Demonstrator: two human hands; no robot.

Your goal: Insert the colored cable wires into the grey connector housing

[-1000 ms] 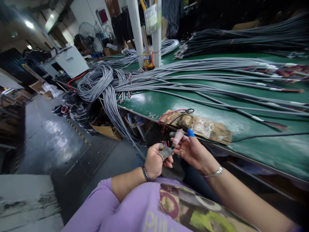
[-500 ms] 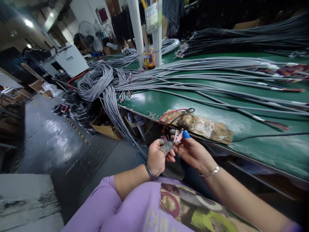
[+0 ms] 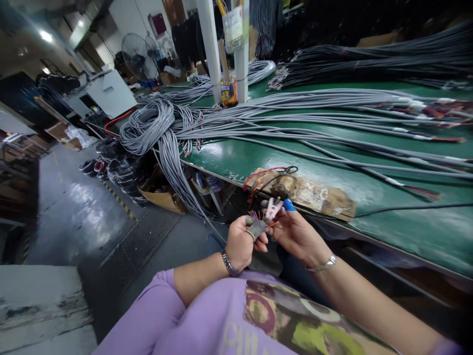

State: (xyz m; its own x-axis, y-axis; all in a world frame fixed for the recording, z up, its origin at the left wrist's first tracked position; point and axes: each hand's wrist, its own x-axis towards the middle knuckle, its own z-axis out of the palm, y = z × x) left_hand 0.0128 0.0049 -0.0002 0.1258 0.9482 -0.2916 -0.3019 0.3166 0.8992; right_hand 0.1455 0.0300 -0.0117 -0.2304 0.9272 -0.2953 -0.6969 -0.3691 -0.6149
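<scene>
L hand (image 3: 241, 242) closed round a cable end (image 3: 256, 226), coloured wires (image 3: 253, 215) fanned up. R hand (image 3: 295, 232) pinches a small pink piece (image 3: 272, 207), lifted back up beside the wires vs 1 s ago; looks like another wire being seated. All just off the green worktop (image 3: 369, 197) edge, brown pad (image 3: 314, 193) and grey cables (image 3: 295, 123) beyond.

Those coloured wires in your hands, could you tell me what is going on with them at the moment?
A person in a purple shirt sits at the edge of a green workbench. The left hand pinches the stripped end of a grey cable, its coloured wires fanned out above the fingers. The right hand, with a blue fingertip cover, holds a small pale connector piece right beside those wires. Long bundles of grey cables lie across the bench behind.
</scene>
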